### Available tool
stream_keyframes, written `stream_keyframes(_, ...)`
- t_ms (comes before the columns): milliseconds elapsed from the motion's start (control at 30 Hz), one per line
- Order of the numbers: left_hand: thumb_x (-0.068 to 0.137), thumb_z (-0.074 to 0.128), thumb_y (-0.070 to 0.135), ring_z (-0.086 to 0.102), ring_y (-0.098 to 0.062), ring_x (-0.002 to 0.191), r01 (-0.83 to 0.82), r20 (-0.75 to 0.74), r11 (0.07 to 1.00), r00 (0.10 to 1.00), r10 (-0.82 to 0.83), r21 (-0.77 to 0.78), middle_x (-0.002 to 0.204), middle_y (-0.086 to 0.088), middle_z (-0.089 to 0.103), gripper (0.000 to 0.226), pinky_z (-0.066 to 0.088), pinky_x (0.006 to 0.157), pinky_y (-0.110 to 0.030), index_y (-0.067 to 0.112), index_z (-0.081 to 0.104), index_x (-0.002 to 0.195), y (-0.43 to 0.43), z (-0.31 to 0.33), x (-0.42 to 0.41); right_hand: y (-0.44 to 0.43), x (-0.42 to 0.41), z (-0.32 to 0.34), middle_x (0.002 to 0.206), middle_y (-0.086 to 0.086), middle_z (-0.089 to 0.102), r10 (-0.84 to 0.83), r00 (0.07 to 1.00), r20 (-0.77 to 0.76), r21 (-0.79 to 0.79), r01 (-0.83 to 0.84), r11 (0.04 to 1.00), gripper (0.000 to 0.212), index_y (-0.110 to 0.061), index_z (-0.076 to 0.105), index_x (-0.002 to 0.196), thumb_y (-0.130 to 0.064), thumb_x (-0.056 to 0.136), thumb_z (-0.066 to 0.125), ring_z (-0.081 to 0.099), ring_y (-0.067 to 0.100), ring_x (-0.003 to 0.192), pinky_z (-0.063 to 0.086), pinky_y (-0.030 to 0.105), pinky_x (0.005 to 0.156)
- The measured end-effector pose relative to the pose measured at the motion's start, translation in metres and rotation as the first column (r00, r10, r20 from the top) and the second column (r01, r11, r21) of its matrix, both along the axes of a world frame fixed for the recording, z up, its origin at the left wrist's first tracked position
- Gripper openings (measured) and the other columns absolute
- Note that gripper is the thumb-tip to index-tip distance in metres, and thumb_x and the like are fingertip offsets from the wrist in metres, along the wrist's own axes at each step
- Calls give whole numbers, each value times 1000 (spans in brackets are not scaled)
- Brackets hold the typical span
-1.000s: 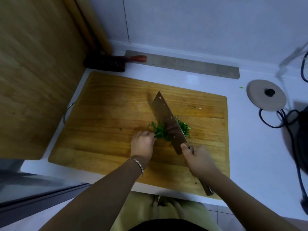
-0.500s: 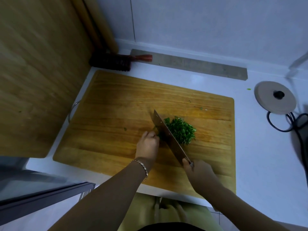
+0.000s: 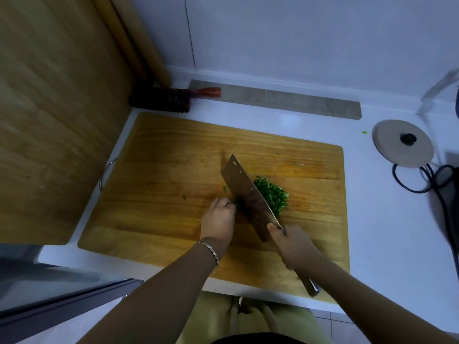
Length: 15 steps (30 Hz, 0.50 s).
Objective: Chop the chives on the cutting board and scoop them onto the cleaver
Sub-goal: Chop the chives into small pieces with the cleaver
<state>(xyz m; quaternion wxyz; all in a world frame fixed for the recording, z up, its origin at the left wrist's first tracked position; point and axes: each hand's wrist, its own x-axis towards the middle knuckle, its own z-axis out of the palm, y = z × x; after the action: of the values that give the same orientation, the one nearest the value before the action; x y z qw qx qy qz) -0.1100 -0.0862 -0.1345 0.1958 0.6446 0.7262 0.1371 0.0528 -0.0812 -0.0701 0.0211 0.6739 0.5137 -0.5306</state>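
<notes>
Head view: our right hand (image 3: pixel 294 247) is wrapped tight around the cleaver (image 3: pixel 250 198) handle, blade tilted, edge down on the cutting board (image 3: pixel 173 170). Our left hand (image 3: pixel 218 220) sits curled, knuckles close to the blade's left face, fingertips pinning a few uncut chives; how tight it holds them we can't tell. Chopped chives (image 3: pixel 272 196) are piled on the blade's right side, touching it, mid-board. A few green bits lie scattered left of the blade. Bracelet (image 3: pixel 210 252) on left wrist. Round lid (image 3: pixel 403 144) sits on the counter, right of the board.
</notes>
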Motion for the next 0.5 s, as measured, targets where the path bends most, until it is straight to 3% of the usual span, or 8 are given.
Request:
stream_keyframes(200,96,49,12,47,-30,117,-15,56,997,998,19,-71,119,-11,59,23,45,95,-42,6,61,114,7,7,3,-1,10,14,56,1,45,-148,987,-61,-24,147,989,35,-13,54,74,-38,95,41,43,12,46,38,22,43)
stream_keyframes(333,89,61,14,54,-28,110,-89,105,995,991,84,42,114,-12,63,24,44,96,-40,3,64,111,-1,11,-4,-4,13,16,55,0,45,-39,998,-49,44,41,998,39,-13,55,70,-38,96,40,43,12,48,38,27,50)
stream_keyframes(500,85,67,18,56,-31,106,-92,10,994,996,91,54,110,-12,66,27,42,91,-45,7,67,109,-14,9,-12,-11,5,16,55,0,44,83,996,-13,108,-81,991,39,-13,52,67,-35,97,39,42,12,48,36,26,50)
